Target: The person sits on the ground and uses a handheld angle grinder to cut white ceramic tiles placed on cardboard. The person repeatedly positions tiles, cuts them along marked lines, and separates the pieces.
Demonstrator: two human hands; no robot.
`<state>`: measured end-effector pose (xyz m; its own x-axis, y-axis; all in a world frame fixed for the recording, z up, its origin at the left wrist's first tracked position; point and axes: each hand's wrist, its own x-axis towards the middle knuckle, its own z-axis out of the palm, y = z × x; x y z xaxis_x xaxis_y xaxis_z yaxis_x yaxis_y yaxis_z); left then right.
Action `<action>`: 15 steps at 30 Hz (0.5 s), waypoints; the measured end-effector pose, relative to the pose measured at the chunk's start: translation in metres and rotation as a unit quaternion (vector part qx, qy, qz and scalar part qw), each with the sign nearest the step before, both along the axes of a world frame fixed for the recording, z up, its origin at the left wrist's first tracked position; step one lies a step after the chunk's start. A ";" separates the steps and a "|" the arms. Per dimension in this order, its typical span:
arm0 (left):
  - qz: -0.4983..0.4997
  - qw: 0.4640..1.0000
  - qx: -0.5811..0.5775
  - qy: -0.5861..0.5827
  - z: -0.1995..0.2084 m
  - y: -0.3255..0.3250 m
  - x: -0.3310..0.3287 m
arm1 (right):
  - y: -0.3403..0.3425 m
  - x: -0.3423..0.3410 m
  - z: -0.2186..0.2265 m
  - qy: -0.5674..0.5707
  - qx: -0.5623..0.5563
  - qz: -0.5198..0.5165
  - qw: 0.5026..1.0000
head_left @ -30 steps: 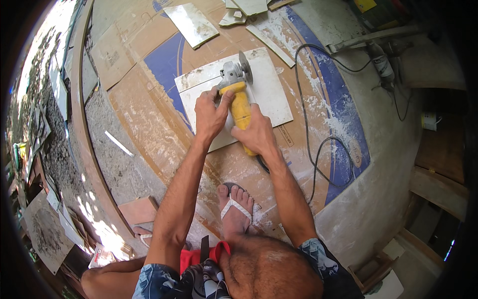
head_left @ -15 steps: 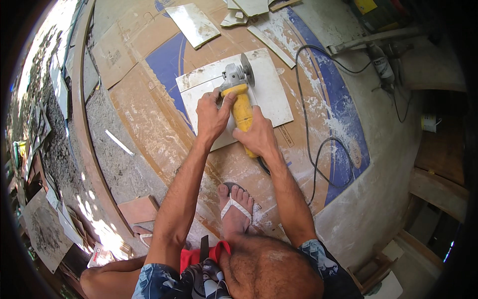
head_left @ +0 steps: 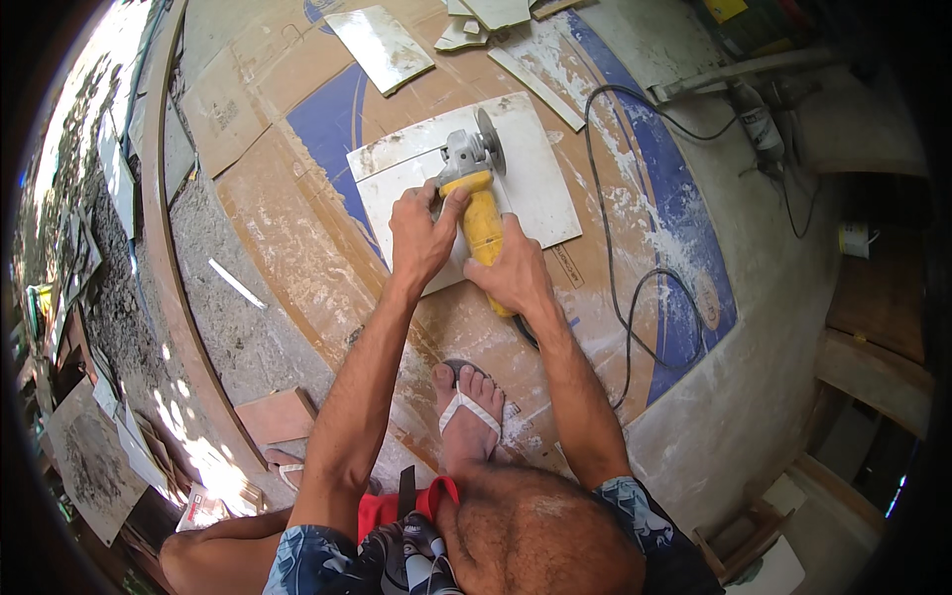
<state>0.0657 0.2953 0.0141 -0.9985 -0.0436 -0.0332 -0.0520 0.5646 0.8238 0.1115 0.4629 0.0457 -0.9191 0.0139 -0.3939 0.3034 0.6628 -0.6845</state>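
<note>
Both my hands hold a yellow angle grinder (head_left: 482, 220) with a grey metal head and a round disc (head_left: 491, 138) at its far end. My left hand (head_left: 424, 230) grips near the head, probably around the side handle, which my fingers mostly hide. Around the rear of the yellow body wraps my right hand (head_left: 513, 268). Beneath the tool lies a white tile (head_left: 540, 188) with a straight line running across its left part. The disc stands on edge over the tile; whether it touches the surface I cannot tell.
Dusty cardboard (head_left: 288, 228) lies under the tile. Another white tile (head_left: 381, 48), broken tile pieces (head_left: 493, 14) and a narrow tile strip (head_left: 536, 89) lie beyond. A black cord (head_left: 607, 223) loops at the right. My sandalled foot (head_left: 470, 412) is close by. A wooden beam (head_left: 164, 213) runs along the left.
The view has shifted very slightly. My hands and the grinder keep nearly the same place over the tile.
</note>
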 end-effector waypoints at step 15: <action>-0.016 1.000 -0.017 -0.012 0.005 0.002 0.008 | 0.003 0.009 0.002 -0.009 0.006 0.000 1.000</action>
